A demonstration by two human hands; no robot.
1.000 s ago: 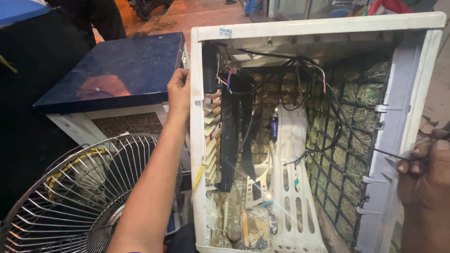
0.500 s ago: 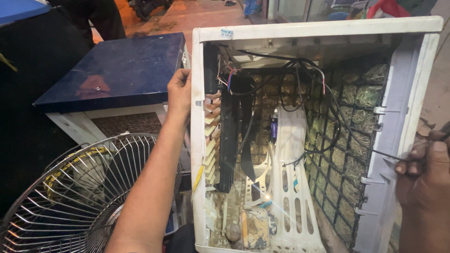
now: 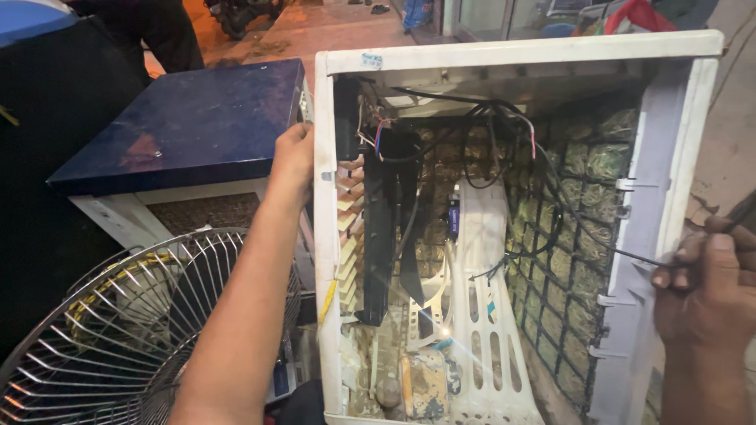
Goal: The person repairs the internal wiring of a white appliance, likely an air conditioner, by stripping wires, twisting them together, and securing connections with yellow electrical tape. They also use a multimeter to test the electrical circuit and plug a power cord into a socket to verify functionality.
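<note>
We see white plastic air cooler casing (image 3: 329, 236), open toward us, tipped on its side. Inside: green-grey cooling pads behind wire mesh, black wires looping. Thin black cable (image 3: 606, 250) runs taut from casing interior across right edge, pinched at far end.

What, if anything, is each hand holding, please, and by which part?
The left hand grips the white cooler casing by its left front edge. The right hand pinches a thin black wire at its outer end, by the casing's right edge.
</note>
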